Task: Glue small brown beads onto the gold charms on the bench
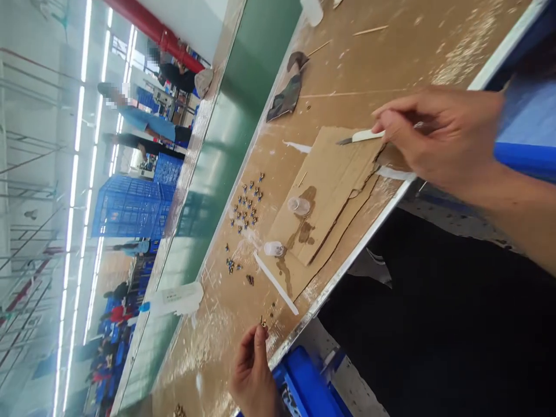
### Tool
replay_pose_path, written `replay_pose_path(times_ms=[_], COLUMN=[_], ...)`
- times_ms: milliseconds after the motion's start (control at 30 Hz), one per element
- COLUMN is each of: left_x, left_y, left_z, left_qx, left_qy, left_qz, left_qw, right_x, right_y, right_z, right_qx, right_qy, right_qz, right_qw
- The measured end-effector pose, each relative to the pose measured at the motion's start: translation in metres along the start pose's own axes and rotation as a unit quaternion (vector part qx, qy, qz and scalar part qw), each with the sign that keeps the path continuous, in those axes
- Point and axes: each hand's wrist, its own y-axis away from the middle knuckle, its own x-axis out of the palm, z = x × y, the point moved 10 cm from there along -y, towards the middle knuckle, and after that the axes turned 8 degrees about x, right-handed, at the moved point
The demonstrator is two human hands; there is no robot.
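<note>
Cardboard (332,185) lies on the tabletop (347,69) between your hands: your right hand (447,130) grips a white-handled knife (362,136), probably light; your left hand (254,368) pinches a tiny part (263,322), likely slippery, best held edgewise.

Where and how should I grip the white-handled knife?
Best by the white handle, probably from its rear end, where the right hand pinches it: the handle is slim, and the dark blade points away over the cardboard.
</note>
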Motion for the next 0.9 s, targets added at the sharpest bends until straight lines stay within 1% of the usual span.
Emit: replay_pose_path(times_ms=[33, 100, 167, 233, 367, 500, 633, 900], left_x=[-0.001, 0.0, 0.003, 0.008, 0.012, 0.014, 0.013, 0.014], left_y=[0.002, 0.003, 0.003, 0.002, -0.001, -0.003, -0.004, -0.007], left_z=[0.008, 0.017, 0.02, 0.024, 0.03, 0.027, 0.026, 0.016], left_qx=[-0.004, 0.01, 0.029, 0.033, 0.026, 0.041, 0.044, 0.074], left_qy=[-0.008, -0.018, -0.022, -0.02, -0.015, -0.012, -0.017, -0.07], left_qz=[0.006, 0.018, 0.026, 0.031, 0.03, 0.031, 0.025, 0.034], left_qw=[1.0, 1.0, 0.999, 0.999, 0.999, 0.999, 0.999, 0.994], right_x=[-0.001, -0.002, -0.001, 0.003, 0.017, 0.027, 0.029, 0.032], right_y=[0.005, 0.017, 0.031, 0.046, 0.063, 0.066, 0.066, 0.066], right_z=[0.003, 0.01, 0.018, 0.024, 0.023, 0.016, 0.015, 0.012], right_qx=[0.004, 0.01, 0.004, -0.01, -0.027, -0.044, -0.067, -0.039], right_qy=[-0.007, -0.014, -0.022, -0.03, -0.055, -0.058, -0.033, -0.022], right_qz=[0.001, 0.007, 0.018, 0.027, 0.059, 0.073, 0.068, 0.084], right_qw=[1.0, 1.0, 1.0, 0.999, 0.996, 0.995, 0.995, 0.995])
